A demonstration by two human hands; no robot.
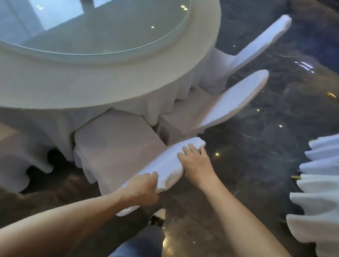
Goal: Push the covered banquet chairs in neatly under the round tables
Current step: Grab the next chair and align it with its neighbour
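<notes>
A white-covered banquet chair (116,141) stands at the near edge of the round table (95,83), its seat partly beneath the hanging cloth. My left hand (142,188) grips the near end of the chair's top rail. My right hand (194,162) lies over the far end of the same rail, fingers curled on the fabric. Two more covered chairs, one (234,101) close by and one (262,45) farther back, sit against the table to the right.
The table carries a glass turntable (84,4) and a white skirted cloth. A ruffled white chair cover or table skirt (333,198) stands at the right. The floor is dark glossy marble (282,98) with a small gold scrap (331,94). My dark-trousered leg and shoe (157,217) are behind the chair.
</notes>
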